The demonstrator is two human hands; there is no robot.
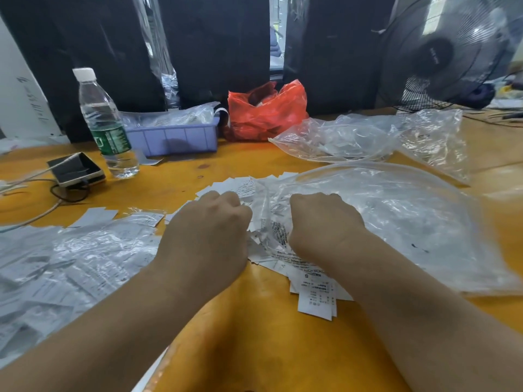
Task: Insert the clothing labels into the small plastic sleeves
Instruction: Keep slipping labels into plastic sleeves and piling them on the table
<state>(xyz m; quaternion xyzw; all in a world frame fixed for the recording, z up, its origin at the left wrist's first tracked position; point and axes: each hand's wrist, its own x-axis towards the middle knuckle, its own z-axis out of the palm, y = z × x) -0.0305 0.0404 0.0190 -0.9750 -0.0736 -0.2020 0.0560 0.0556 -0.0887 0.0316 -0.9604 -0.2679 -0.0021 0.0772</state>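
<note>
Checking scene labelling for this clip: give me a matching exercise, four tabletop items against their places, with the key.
Items:
1. clear plastic water bottle with white cap
2. crumpled red plastic bag
3. black wire-caged fan
4. lavender plastic tray

Places:
A. far right, at the table's back edge
B. between the bottle and the red bag
C. far left, beside a dark flat device
D. back centre, against the dark panels

Pairs: 1-C, 2-D, 3-A, 4-B
</note>
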